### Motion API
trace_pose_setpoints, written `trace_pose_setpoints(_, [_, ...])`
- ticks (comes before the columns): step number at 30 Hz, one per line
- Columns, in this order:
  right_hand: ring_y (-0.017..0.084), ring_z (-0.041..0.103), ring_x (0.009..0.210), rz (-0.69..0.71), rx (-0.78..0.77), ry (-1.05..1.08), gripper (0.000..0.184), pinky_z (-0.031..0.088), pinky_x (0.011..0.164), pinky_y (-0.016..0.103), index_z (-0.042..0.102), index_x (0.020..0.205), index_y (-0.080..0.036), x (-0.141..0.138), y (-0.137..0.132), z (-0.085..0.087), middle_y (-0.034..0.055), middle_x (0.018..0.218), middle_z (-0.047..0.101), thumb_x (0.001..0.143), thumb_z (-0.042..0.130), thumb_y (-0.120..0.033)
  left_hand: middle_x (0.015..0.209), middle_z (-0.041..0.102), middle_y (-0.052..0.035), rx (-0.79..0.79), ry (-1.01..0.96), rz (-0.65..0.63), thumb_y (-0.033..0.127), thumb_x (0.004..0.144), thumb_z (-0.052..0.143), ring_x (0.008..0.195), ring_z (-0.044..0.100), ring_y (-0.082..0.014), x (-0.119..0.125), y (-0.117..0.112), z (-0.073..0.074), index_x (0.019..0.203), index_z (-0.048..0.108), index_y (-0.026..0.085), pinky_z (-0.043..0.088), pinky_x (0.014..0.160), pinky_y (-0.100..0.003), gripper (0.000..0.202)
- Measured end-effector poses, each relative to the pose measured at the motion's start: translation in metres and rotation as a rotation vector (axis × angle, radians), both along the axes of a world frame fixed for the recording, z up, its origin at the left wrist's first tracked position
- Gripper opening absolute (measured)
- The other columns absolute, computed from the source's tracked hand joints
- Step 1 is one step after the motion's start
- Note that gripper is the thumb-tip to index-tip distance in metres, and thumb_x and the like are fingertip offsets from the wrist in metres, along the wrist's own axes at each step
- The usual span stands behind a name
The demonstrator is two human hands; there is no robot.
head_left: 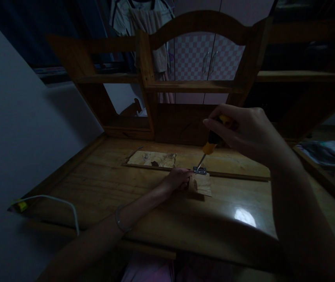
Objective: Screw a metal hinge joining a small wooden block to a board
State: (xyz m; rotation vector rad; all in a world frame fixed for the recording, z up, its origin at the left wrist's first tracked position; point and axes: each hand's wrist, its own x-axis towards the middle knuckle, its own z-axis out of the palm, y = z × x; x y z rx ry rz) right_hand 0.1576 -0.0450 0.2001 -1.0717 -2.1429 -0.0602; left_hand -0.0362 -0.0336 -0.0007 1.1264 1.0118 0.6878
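Note:
My right hand (240, 127) is closed around the black and yellow handle of a screwdriver (210, 147), which points down and to the left. Its tip meets a small metal hinge (201, 171). That hinge lies at the top edge of a small wooden piece (204, 185) and beside a long wooden board (238, 165). My left hand (179, 179) grips the small piece at its left edge, close to the hinge, with its fingers curled. Whether a screw sits under the tip is too small to tell.
A pale, rough strip (151, 158) lies on the left part of the board. The wooden desk (103, 178) has a shelf unit (148, 86) along its back. A white cable (58, 199) loops at the left, and a bright reflection shows at the right.

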Motion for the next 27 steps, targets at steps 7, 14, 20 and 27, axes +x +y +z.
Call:
trace_pose_setpoints(7, [0.012,0.05,0.055,-0.022,0.0,0.026,0.026,0.034,0.055,0.029,0.07,0.089,-0.021,0.003,0.005,0.0,-0.0007,0.065,0.061,0.094,0.06,-0.044,0.058,0.045,0.0056,0.014,-0.051,0.007,0.046,0.079,0.067,0.047,0.041,-0.0063,0.002,-0.009,0.004,0.068,0.052,0.017,0.027,0.045,-0.02,0.035])
trace_pose_setpoints(14, [0.013,0.052,0.056,-0.045,0.016,0.068,0.028,0.034,0.056,0.029,0.07,0.086,-0.021,0.008,0.015,-0.003,-0.0006,0.063,0.061,0.093,0.061,-0.046,0.096,0.074,-0.0071,-0.114,-0.264,0.07,0.024,0.075,0.076,0.085,0.069,-0.0158,0.005,-0.024,0.012,0.087,0.071,0.014,0.052,0.08,-0.025,0.017])
trace_pose_setpoints(20, [0.015,0.056,0.06,-0.04,-0.016,0.11,0.032,0.038,0.056,0.029,0.069,0.09,-0.022,0.008,0.021,-0.009,0.0013,0.071,0.066,0.09,0.063,-0.053,0.099,0.075,-0.0109,-0.21,-0.317,0.106,0.016,0.071,0.08,0.09,0.071,-0.0188,0.003,-0.018,0.003,0.088,0.074,0.011,0.055,0.087,-0.029,0.019])
trace_pose_setpoints(27, [0.02,0.065,0.077,0.14,-0.187,0.143,0.028,0.048,0.063,0.031,0.067,0.11,-0.024,0.007,0.015,-0.005,0.0032,0.09,0.069,0.089,0.066,-0.043,0.105,0.075,-0.0144,-0.215,-0.301,0.086,0.018,0.072,0.08,0.093,0.071,-0.0209,0.006,-0.015,0.001,0.092,0.075,0.008,0.055,0.09,-0.031,0.023])
